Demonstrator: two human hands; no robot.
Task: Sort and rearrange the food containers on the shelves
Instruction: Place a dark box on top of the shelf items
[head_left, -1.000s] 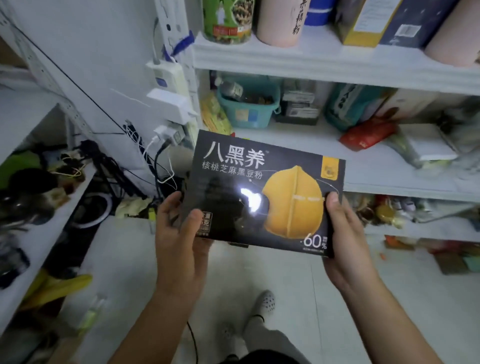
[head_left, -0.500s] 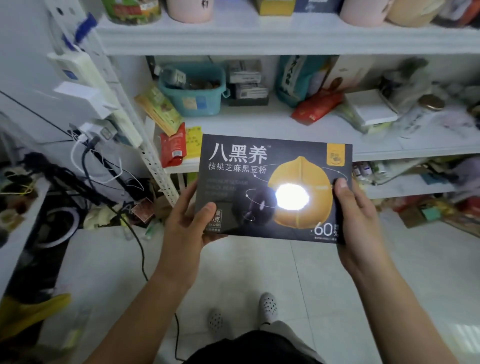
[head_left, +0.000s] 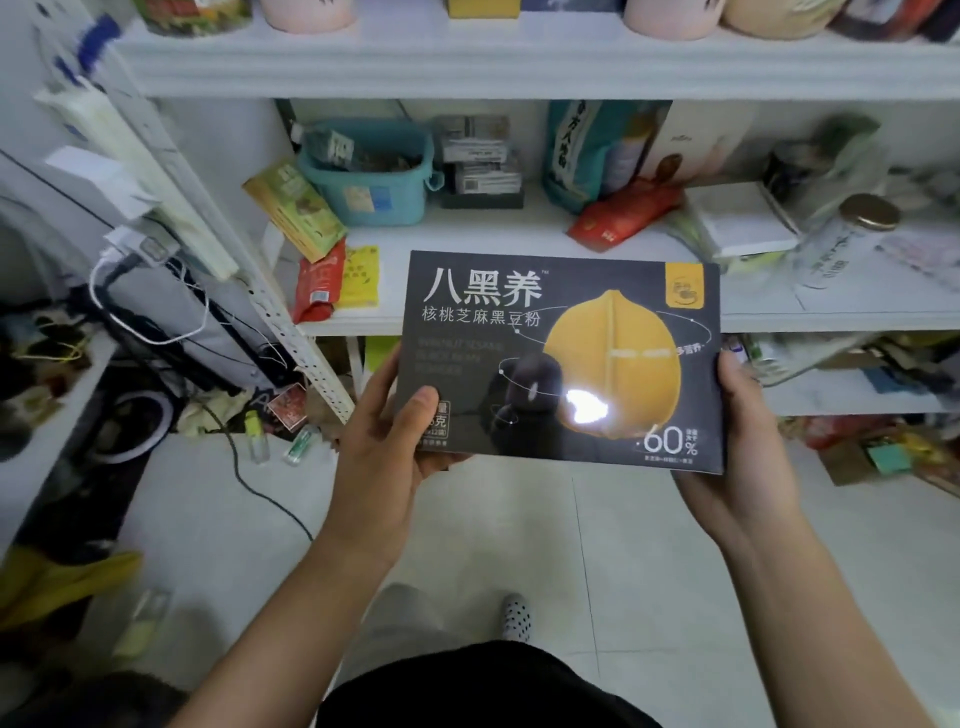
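Observation:
A flat black food box (head_left: 561, 332) with white Chinese lettering, a yellow walnut picture and "60%" is held face up in front of the white shelves (head_left: 467, 244). My left hand (head_left: 395, 441) grips its lower left corner, thumb on the front. My right hand (head_left: 737, 452) grips its right edge from below, fingers hidden behind the box. The box hangs just in front of the middle shelf's front edge, above the floor.
On the middle shelf stand a teal basket (head_left: 374, 182), stacked dark boxes (head_left: 480, 161), a teal bag (head_left: 587, 150), a red pouch (head_left: 623, 213), a glass jar (head_left: 841, 239) and red and yellow packets (head_left: 337, 280). Cables and a power strip (head_left: 156, 171) hang left. Lower shelves are cluttered.
The view swung right and down toward the shelves. The box, still held by both hands, now sits level and squarely before the middle shelf, a little closer to it.

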